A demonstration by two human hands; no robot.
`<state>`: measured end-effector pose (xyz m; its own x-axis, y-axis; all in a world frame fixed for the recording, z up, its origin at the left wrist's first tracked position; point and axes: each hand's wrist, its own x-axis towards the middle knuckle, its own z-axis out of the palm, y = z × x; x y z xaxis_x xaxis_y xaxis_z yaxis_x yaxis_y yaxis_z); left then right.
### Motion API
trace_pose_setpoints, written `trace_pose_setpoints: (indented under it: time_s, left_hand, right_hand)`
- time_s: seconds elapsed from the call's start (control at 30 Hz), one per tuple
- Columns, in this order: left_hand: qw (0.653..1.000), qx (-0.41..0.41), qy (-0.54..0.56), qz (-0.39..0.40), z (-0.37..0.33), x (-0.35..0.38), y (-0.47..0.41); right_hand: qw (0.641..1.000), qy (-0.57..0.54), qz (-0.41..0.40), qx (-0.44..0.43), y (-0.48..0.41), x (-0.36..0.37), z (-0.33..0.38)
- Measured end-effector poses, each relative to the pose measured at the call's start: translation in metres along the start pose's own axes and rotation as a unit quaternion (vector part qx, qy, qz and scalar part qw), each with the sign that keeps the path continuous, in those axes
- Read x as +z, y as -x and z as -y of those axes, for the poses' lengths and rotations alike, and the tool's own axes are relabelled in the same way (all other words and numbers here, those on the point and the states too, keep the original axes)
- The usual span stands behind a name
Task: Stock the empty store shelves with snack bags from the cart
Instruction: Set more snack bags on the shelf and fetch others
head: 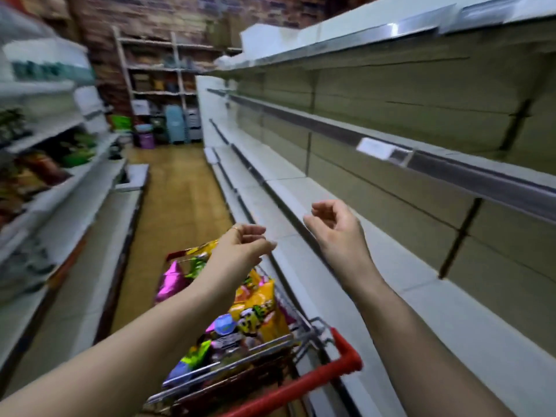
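Note:
A wire cart (346, 365) with a red handle stands in the aisle, close to the shelving on the right. It is piled with colourful snack bags (255, 308), yellow, pink and green. My left hand (240, 251) hovers above the cart's far end, fingers loosely curled, holding nothing. My right hand (337, 230) is raised over the bare lower shelf (391, 266), fingers loosely curled and empty. The white shelves (451, 164) on the right carry nothing.
The shelving on the left (45, 176) holds stocked goods. A tiled aisle floor (180, 191) runs ahead to a rack with bins and containers (168, 127) against a brick wall. A price tag (376, 149) hangs on the right shelf's rail.

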<state>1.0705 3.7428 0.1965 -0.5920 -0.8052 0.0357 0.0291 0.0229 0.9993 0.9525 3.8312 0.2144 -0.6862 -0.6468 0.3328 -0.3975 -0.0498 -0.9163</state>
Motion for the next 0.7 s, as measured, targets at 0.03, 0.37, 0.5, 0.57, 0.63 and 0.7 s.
trace_pose_setpoints:
  time_s: [0.03,0.37,0.5,0.57,0.63,0.7]
  left_hand:
    - [1.000,-0.013,-0.001,-0.014,0.008,-0.018,-0.006]
    - [0.985,-0.160,-0.012,-0.071,0.096,-0.116,-0.052]
    - [0.975,-0.204,-0.031,-0.080,0.129,-0.119,-0.065]
    - [0.969,-0.229,-0.037,-0.082,0.145,-0.118,-0.071]
    - [0.964,-0.250,-0.040,-0.085,0.157,-0.116,-0.075]
    - [0.959,-0.266,-0.053,-0.084,0.168,-0.112,-0.079]
  right_hand:
    - [1.000,-0.003,0.017,0.009,-0.005,0.023,-0.007]
    - [0.973,0.117,0.124,0.155,-0.035,0.151,-0.107]
    - [0.928,0.258,0.204,0.176,-0.051,0.158,-0.160]
    - [0.885,0.353,0.258,0.157,-0.058,0.159,-0.185]
    - [0.832,0.436,0.310,0.143,-0.063,0.159,-0.208]
    - [0.795,0.465,0.359,0.151,-0.064,0.159,-0.229]
